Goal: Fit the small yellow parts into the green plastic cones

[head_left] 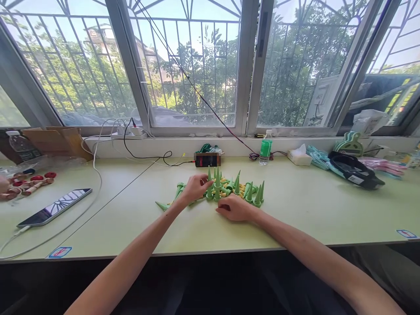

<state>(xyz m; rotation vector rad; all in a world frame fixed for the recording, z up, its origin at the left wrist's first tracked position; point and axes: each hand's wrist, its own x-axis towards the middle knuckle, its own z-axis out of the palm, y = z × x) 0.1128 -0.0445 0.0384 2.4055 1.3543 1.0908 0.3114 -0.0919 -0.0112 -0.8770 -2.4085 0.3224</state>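
Note:
Green plastic spikes, cone-shaped with a wider collar, stand and lie in a cluster on the table in front of me. My left hand (196,188) reaches in from the left, its fingers closed around an upright green spike (209,192). Just right of that spike stands another green spike (217,186). My right hand (234,208) rests low at the near edge of the cluster, fingers curled and pressed together; what they hold, if anything, is hidden. Small yellow pieces (243,189) lie among the spikes. More upright spikes (258,197) stand to the right of my right hand.
Behind the cluster a dark phone (207,160) leans near the wall. A green-labelled bottle (265,148), a tissue box (299,156) and a black cap-like item (356,170) sit farther right. A phone (55,208) on a white cable (95,175) and red-and-wooden pieces (33,183) lie left.

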